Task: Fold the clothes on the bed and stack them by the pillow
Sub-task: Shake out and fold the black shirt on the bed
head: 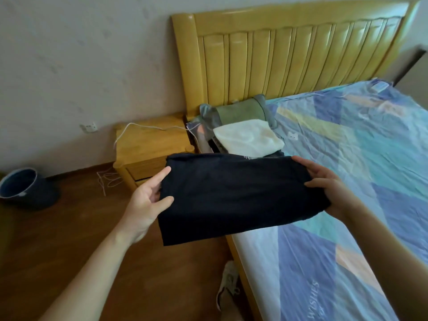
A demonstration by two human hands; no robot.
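Soft, even daylight in my room, a little dim and cool.

The glossy headboard (298,56) catches pale streaks of glare along its ribs and top rail, and the dark garment (231,195) I hold is so underexposed its folds barely show. Shadows are faint: a soft one under the garment, another beside the nightstand (148,149). The wide lens bends the headboard and the bed (347,158) edge into curves near the frame's borders. My forearms and the shoe (228,283) at the bottom look smeared and soft.
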